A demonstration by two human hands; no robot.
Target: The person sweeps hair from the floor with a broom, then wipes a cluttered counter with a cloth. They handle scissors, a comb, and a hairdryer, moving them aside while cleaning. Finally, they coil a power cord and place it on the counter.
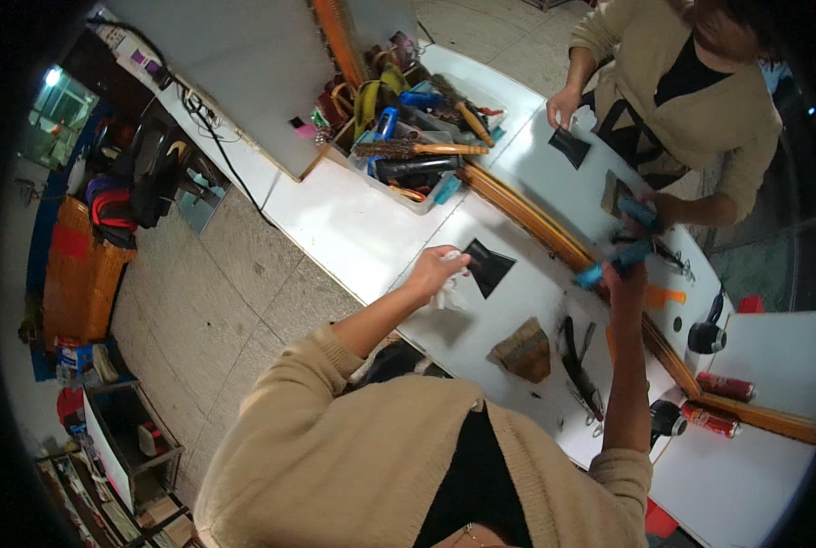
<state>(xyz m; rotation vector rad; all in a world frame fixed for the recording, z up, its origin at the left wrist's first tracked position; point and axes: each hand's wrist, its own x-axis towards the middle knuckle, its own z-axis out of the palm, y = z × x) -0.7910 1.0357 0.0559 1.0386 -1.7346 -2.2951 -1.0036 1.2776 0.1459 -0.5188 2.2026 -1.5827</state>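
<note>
My left hand (439,272) holds a crumpled white tissue (450,296) and the narrow end of a flared black piece (493,272), which looks like a hair dryer nozzle. Both are over the white countertop (442,342). On the right, by the mirror's wooden frame, my right hand (626,279) grips a teal object (603,268); motion blur hides what it is. Between my arms lies a wide brush (523,351) with a brown wooden handle. Beside it rest dark, long-handled tools (578,366) with metal rings or clips near one end.
A clear plastic bin (408,198) full of hairbrushes and tools stands against the mirror frame (517,212). A black hair dryer (667,418) and a red can (709,419) are at the right. A black cable (233,161) hangs over the counter's left edge. The mirror repeats my arms.
</note>
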